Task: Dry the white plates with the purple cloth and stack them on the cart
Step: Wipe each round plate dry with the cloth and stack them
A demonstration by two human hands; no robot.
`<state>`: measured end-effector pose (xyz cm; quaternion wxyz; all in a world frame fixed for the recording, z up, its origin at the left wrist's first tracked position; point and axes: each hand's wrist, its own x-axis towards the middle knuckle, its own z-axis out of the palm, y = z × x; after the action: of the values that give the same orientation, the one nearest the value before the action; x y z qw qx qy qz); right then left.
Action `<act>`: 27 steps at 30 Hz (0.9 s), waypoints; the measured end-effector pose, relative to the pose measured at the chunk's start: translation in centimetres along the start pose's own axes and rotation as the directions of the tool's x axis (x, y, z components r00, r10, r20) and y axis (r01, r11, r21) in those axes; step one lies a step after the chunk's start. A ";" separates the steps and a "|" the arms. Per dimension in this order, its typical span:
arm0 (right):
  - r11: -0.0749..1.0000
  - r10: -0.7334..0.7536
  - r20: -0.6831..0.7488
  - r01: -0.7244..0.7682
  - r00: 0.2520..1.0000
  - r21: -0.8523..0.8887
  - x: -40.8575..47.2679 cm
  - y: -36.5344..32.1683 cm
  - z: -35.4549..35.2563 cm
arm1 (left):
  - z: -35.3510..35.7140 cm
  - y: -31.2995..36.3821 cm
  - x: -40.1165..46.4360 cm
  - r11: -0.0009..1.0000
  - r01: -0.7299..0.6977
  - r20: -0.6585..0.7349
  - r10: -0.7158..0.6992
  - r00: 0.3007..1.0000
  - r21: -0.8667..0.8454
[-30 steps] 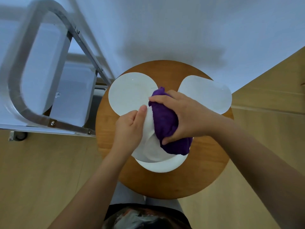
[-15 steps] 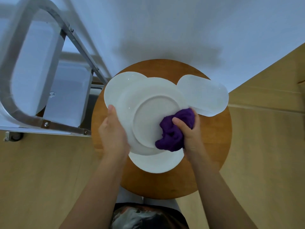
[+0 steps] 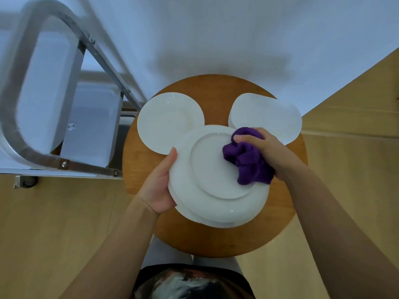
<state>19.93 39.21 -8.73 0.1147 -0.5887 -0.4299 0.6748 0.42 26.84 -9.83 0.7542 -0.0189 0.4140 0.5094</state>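
Note:
My left hand (image 3: 160,186) grips the left rim of a white plate (image 3: 207,178) held upside down, foot ring up, over the round wooden table (image 3: 216,238). My right hand (image 3: 267,152) holds the bunched purple cloth (image 3: 246,160) and presses it on the plate's underside at the upper right. Under the held plate another white plate (image 3: 220,221) lies on the table. A round white plate (image 3: 168,121) sits at the table's back left and a white plate (image 3: 267,115) at the back right. The metal cart (image 3: 64,126) stands to the left.
A white wall (image 3: 216,35) runs behind the table. The cart's curved metal handle (image 3: 13,104) rises at the far left, with a wheel (image 3: 28,181) on the wooden floor (image 3: 43,234). My lap shows at the bottom edge.
The held plate has tilted flatter and moved lower, toward me. My right hand with the cloth has moved from the plate's lower right up to its upper right. My left hand has kept its grip on the left rim.

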 end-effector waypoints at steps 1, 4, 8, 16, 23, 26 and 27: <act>1.000 -0.003 -0.032 0.003 0.999 0.023 0.0 0.2 0.2 | 0.3 -0.1 0.0 0.999 -0.034 -0.019 0.034 0.999 0.004; 0.990 0.006 -0.201 0.023 0.980 0.141 -0.6 1.7 1.8 | 1.8 -0.1 -0.2 0.995 -0.095 -0.068 0.098 0.993 0.036; 0.950 0.126 -0.353 -0.010 0.927 0.314 -1.6 4.1 5.5 | 3.9 -0.9 0.1 0.969 -0.181 -0.116 0.201 0.973 0.169; 0.808 0.140 -0.409 0.134 0.902 0.573 -4.2 3.5 11.0 | 6.1 -3.7 1.3 0.871 -0.199 -0.274 0.345 0.898 0.449; 0.897 -0.153 -0.245 0.239 0.957 0.371 -6.3 5.9 9.5 | 6.1 -1.2 0.7 0.906 -0.242 -0.287 0.348 0.893 0.347; 0.901 -0.109 -0.230 0.194 0.967 0.387 -5.4 6.3 7.0 | 5.4 0.7 0.2 0.929 -0.294 -0.205 0.340 0.918 0.226; 0.883 -0.101 -0.267 0.210 0.958 0.421 -4.9 5.9 6.0 | 5.1 1.1 -0.1 0.925 -0.289 -0.172 0.335 0.926 0.248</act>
<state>17.99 29.73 -9.96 0.3507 -0.5867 -0.2935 0.6683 2.62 29.54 -5.98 0.6121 0.0766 0.5427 0.5700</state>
